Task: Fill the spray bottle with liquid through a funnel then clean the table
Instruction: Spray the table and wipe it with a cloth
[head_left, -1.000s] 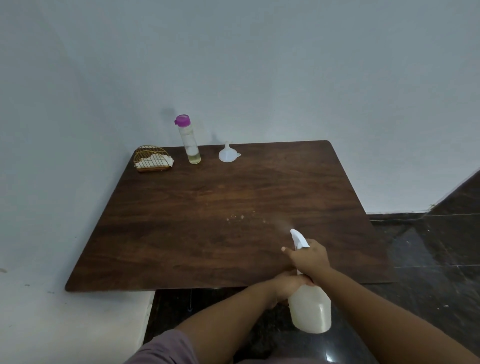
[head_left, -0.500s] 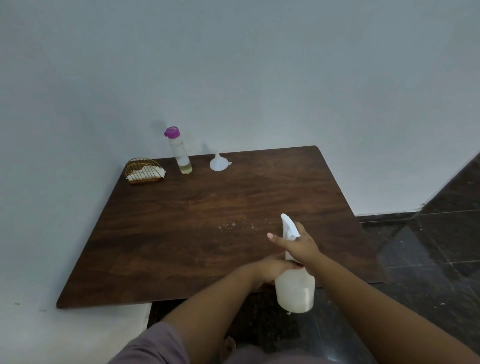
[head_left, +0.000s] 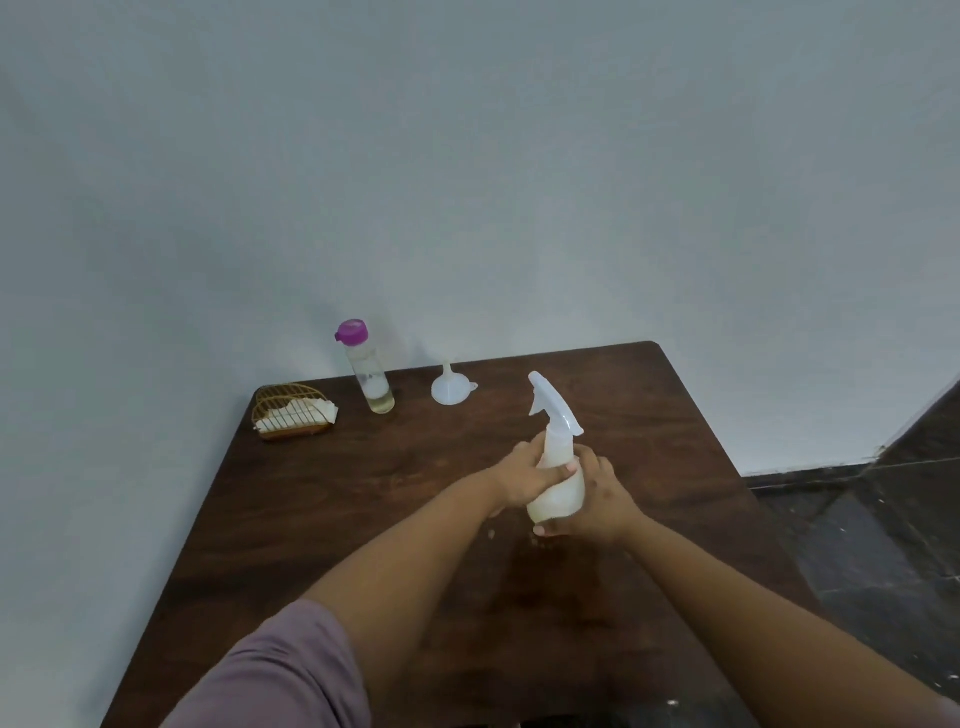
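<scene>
Gripping the spray bottle (head_left: 555, 470) with both hands, left hand (head_left: 524, 475) at its neck and right hand (head_left: 592, 501) low, I hold it over the worktop (head_left: 363, 519), nearer me than the funnel (head_left: 451, 387); spraying seems under way, wiping next.

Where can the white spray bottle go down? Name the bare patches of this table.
Bare wood lies on the dark wooden table right of the white plastic funnel, and in front of the gold wire napkin holder. The far left edge is crowded: holder, purple-capped clear bottle, funnel. Both hands hold the white spray bottle mid-table.
</scene>
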